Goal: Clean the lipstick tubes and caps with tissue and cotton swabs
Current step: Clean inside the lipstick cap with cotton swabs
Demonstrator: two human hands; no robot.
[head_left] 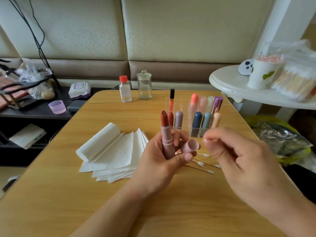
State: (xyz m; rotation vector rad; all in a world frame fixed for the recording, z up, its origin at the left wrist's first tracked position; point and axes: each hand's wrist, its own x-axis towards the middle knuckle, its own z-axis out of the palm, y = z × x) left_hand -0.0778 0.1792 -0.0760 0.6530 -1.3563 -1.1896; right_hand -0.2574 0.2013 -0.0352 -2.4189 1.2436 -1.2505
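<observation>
Head camera view, looking down over a wooden surface (51, 194) at both of my hands. My left hand (159, 161) is curled around an open pink lipstick (166, 139), held upright with its dark red bullet raised, and the same hand also pinches the matching pink cap (190, 146) between thumb and fingers, its open mouth turned toward my other hand. My right hand (239, 154) pinches a cotton swab (205, 140) between fingertips; only its white tip shows, just beside the cap's mouth and not yet inside it (this hand is slightly blurred).

On the surface to the left lie a fanned stack of white tissue (116, 156) and a partly unrolled roll on top of it. More cotton swabs (203, 165) lie loose under and between my hands. Behind them stands a clear organizer (196, 130) holding other capped lipsticks in several colours. Further back are a small clear bottle with a red lid (125, 89) and an empty glass jar (144, 85).

I judge the step in hand to be cleaning the inside of this cap. The next move calls for steering the swab tip into the cap's opening and turning it against the inner wall, while keeping the exposed bullet away from fingers and swab.
</observation>
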